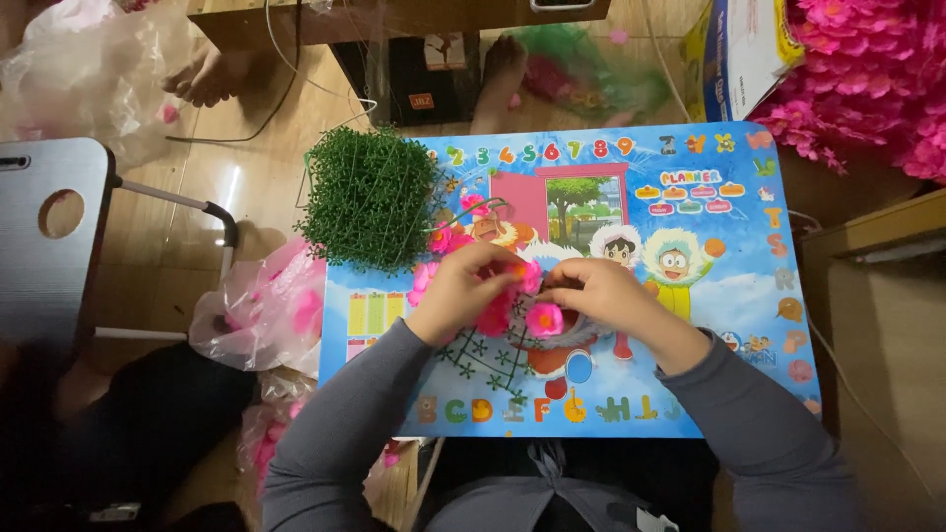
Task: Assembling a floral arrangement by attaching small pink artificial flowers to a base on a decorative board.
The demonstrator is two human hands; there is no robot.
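Pink artificial flowers sit clustered at the centre of the table, partly fixed on a green plastic grid that lies flat on the tabletop and runs from the hands toward the near edge. Left hand: fingers curled, pinching a pink bloom against the cluster. Right hand: fingers curled inward, tips meeting the left hand's at the same bloom; the exact grip is hidden by the knuckles. One pink flower shows just below the right hand, touching it. Both forearms wear grey sleeves.

The support is a small blue children's table printed with cartoon figures, letters and digits. At its far left corner rests a dense green leafy mat, overhanging the edge.

Left of the table, on the wooden floor: a clear plastic bag with pink petals inside. Far right: a heap of magenta flowers. Far left: a grey stool.
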